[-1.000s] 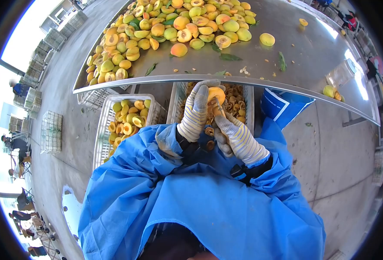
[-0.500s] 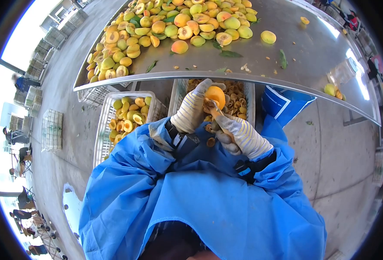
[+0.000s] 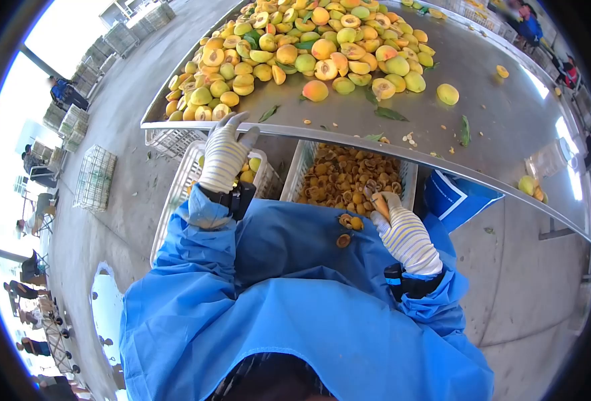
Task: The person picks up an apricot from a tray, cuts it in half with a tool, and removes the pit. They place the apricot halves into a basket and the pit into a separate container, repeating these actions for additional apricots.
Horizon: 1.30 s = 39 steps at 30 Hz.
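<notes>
My left hand (image 3: 224,152), in a striped glove, is at the table's front edge with its fingers apart and nothing in it. Just beyond the fingers lies a heap of halved yellow peaches (image 3: 286,53), some cut side up with brown hollows. My right hand (image 3: 405,237), gloved alike, is closed around a small tool with a wooden handle (image 3: 380,206); its working end cannot be made out. Below that hand is a crate (image 3: 296,175) of brown pit pieces (image 3: 349,175). A few brown scraps (image 3: 343,240) lie on my blue apron (image 3: 295,234).
The metal table (image 3: 442,123) has a raised front edge and scattered leaves. A white crate (image 3: 178,184) holding peach halves stands at left, partly behind my left arm. A blue bag (image 3: 452,200) hangs at right. A clear jar (image 3: 549,159) lies on the table. Several people work far left.
My left hand has moved up and left from my lap to the table edge and no longer holds the peach half. My right hand has moved right and down, still holding the tool.
</notes>
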Each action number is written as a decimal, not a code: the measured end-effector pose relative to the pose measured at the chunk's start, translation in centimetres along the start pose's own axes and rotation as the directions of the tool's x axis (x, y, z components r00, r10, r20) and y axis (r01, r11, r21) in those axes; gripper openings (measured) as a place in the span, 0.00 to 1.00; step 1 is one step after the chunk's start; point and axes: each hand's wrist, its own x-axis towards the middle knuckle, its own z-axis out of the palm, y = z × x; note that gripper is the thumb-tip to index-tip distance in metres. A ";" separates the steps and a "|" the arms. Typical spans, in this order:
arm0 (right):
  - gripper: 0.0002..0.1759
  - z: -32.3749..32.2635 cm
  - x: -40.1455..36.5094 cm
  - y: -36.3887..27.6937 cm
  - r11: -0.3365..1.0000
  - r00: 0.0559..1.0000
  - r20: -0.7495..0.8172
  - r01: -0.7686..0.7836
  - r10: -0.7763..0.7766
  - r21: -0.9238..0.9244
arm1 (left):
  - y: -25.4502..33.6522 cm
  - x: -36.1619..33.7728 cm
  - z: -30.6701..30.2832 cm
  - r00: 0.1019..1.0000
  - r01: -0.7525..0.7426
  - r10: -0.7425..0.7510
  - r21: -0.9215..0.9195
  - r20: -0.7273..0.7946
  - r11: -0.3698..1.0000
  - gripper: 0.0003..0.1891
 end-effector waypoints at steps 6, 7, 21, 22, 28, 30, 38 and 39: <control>0.25 0.3 0.7 -0.3 0.998 0.998 0.067 0.001 -0.005 0.057 | 3.7 11.1 8.0 0.946 -0.226 0.227 -0.032 0.232 0.974 0.30; 0.25 0.4 0.6 -0.3 0.998 0.997 0.075 -0.005 0.000 0.065 | 4.4 12.6 9.6 0.921 -0.262 0.246 0.014 0.304 0.965 0.31; 0.24 -0.5 0.2 -1.5 0.882 0.997 -0.076 0.027 0.011 0.470 | 7.7 9.3 7.7 0.704 0.710 0.200 -0.685 0.682 -0.162 0.23; 0.24 0.0 0.4 -1.5 0.847 0.994 -0.110 0.047 0.013 0.530 | 8.7 6.8 6.6 0.713 0.701 0.220 -0.682 0.666 -0.208 0.25; 0.19 0.1 0.6 -2.7 0.869 0.971 -0.238 0.123 -0.007 0.479 | 13.2 -2.9 6.8 0.692 0.714 0.074 -0.666 0.718 -0.218 0.30; 0.19 0.6 0.3 -2.5 0.914 0.950 -0.306 0.184 -0.070 0.361 | 14.4 -4.5 6.7 0.744 0.663 0.092 -0.716 0.661 -0.220 0.29; 0.15 1.0 -0.6 -3.3 0.993 0.959 -0.268 0.107 -0.089 0.054 | 16.4 -6.4 6.9 0.802 0.597 0.044 -0.802 0.595 -0.034 0.31; 0.15 1.1 -0.8 -3.3 0.994 0.961 -0.261 0.104 -0.095 0.019 | 16.4 -6.5 7.2 0.812 0.582 0.055 -0.813 0.581 -0.020 0.30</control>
